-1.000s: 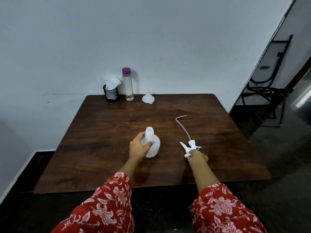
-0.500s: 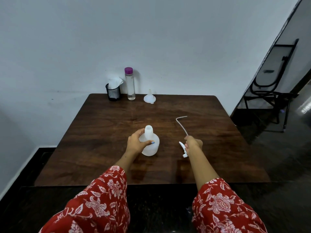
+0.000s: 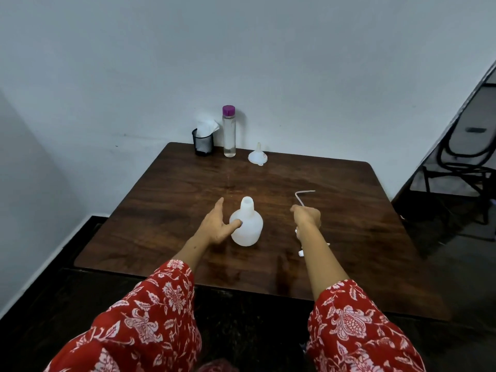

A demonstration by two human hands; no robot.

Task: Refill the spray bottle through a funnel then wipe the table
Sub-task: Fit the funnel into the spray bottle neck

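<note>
Table [image 3: 335, 189]: dark brown, wood grain; spray bottle [image 3: 248, 226]: translucent white, uncapped; spray head [image 3: 302, 245] with dip tube: white; funnel [image 3: 258, 156]: translucent white; water bottle [image 3: 229, 132]: clear, purple cap; mesh cup [image 3: 203, 142]: black, white tissue [image 3: 206, 124] held within; sleeves [image 3: 150, 323]: red, printed with a white-and-pink floral pattern; wall [image 3: 241, 49]: pale grey-blue; chair [image 3: 467, 146]: black frame; floor: dark, glossy

I log two loose sleeves, left sleeve [image 3: 150, 318] and right sleeve [image 3: 357, 326], both of red cloth printed with white and pale pink flowers and curling leaves. Each sleeve ends a little past the elbow with a printed border band at the hem. Forearms are bare below that. On the left hand [image 3: 214, 226] and right hand [image 3: 307, 217] I see no rings, watch or gloves.
</note>
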